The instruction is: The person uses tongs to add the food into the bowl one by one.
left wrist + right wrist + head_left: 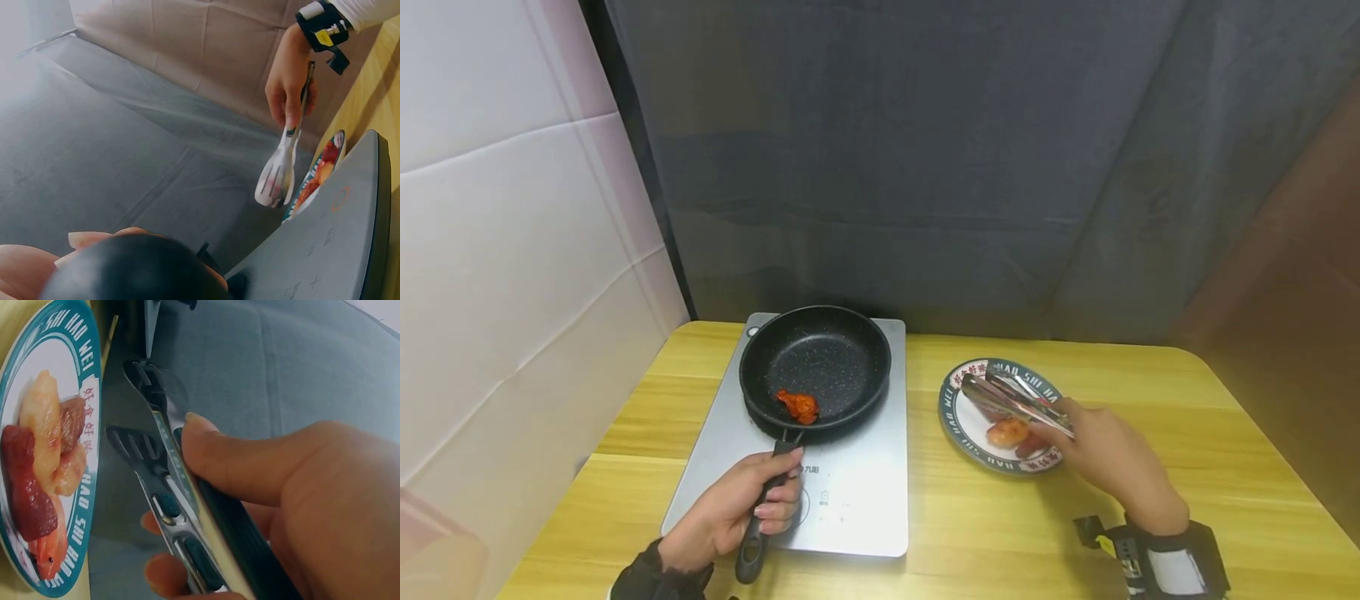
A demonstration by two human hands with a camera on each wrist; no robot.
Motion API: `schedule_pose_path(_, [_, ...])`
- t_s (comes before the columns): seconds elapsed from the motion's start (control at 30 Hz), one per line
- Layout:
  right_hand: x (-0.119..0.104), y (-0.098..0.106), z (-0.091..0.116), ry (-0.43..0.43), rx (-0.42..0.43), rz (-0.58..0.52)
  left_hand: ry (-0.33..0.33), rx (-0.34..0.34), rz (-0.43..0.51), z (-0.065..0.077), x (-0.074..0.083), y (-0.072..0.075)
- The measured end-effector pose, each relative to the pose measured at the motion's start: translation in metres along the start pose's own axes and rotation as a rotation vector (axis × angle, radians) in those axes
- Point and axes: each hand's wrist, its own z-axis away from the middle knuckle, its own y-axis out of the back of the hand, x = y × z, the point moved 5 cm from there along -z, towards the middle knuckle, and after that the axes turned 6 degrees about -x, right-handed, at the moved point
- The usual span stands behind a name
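Observation:
My left hand (pixel 760 500) grips the handle (pixel 754 542) of a black frying pan (pixel 842 358). One reddish-orange piece of food (pixel 799 407), like a small chicken drumstick, lies inside the pan near the handle side. In my right hand (pixel 1112 458) is a pair of metal tongs (pixel 1011 400), held above a plate (pixel 951 425) with a teal lettered rim. The right wrist view shows the tongs' slotted tips apart with nothing between them. On the plate lie several pieces of food, among them a pale golden piece (pixel 42 425), a dark red strip (pixel 28 487) and a shrimp-like orange piece (pixel 51 544).
The pan sits over a flat silver induction cooker (pixel 865 517) on a wooden table (pixel 985 533). Dark grey cloth (pixel 880 167) hangs behind the table. A white sheet (pixel 512 250) stands at the left, and a brown one (pixel 1292 300) at the right.

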Motion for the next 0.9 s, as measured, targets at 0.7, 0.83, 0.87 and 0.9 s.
schedule_pose_path(0.7, [0.01,-0.011,0.0,-0.085,-0.148,-0.046,-0.002,-0.004,-0.005,0.0,0.001,0.0])
schedule_pose_path(0.83, [0.009,-0.013,0.001,-0.082,-0.155,-0.034,-0.001,-0.008,-0.009,0.0,0.0,0.0])
schedule_pose_path(0.87, [0.009,-0.013,0.001,-0.081,-0.155,-0.032,-0.002,-0.009,-0.011,0.0,0.0,0.0])
schedule_pose_path(0.9, [0.009,-0.013,0.001,-0.084,-0.157,-0.031,-0.001,-0.011,-0.01,0.0,-0.001,0.0])
